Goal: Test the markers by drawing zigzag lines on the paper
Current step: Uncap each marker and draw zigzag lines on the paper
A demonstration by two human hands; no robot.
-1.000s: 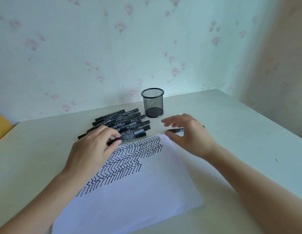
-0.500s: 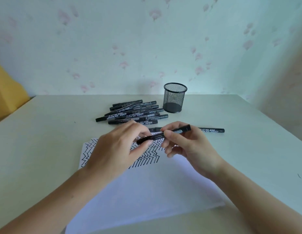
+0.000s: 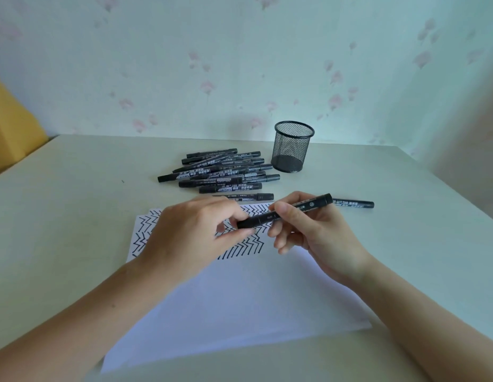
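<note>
A black marker (image 3: 288, 210) hangs level above the white paper (image 3: 239, 304), held by both hands. My left hand (image 3: 195, 235) pinches its cap end at the left. My right hand (image 3: 308, 230) grips the barrel between thumb and fingers. Rows of black zigzag lines (image 3: 248, 244) cover the far part of the paper, partly hidden under my hands. A pile of several black markers (image 3: 223, 172) lies beyond the paper. One more marker (image 3: 352, 203) lies alone to the right.
A black mesh pen cup (image 3: 292, 146) stands upright behind the pile, near the wall. The pale table (image 3: 74, 216) runs to a flowered wall at the back. Something yellow (image 3: 10, 128) sits at the far left.
My left hand lifted a marker from the pile and my right hand joined it over the paper. The view shifted, and the marker now sits slightly higher and to the right.
</note>
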